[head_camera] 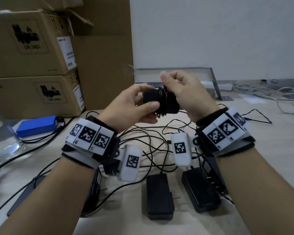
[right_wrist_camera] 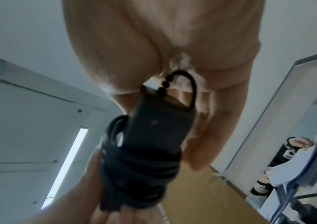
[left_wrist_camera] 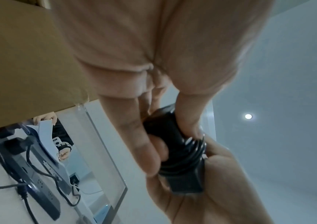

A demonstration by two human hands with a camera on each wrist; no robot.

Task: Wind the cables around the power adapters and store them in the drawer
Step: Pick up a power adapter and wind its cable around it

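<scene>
I hold a black power adapter (head_camera: 170,106) in the air over the table, with its thin black cable (head_camera: 163,99) wound in several turns around its middle. My left hand (head_camera: 137,106) grips the adapter's left end, thumb in front and fingers behind. My right hand (head_camera: 182,94) cups the right end, its thumb raised just above the coil. The left wrist view shows the adapter (left_wrist_camera: 182,166) between both hands. Seen from the right wrist, the adapter (right_wrist_camera: 154,133) has its cable root looping by my palm. No drawer is in view.
Two more black adapters (head_camera: 159,195) (head_camera: 200,189) lie on the table near me amid tangled black cables (head_camera: 151,141). Stacked cardboard boxes (head_camera: 32,44) stand at the left, with a blue battery pack (head_camera: 39,125) in front. White cables (head_camera: 278,95) lie at the far right.
</scene>
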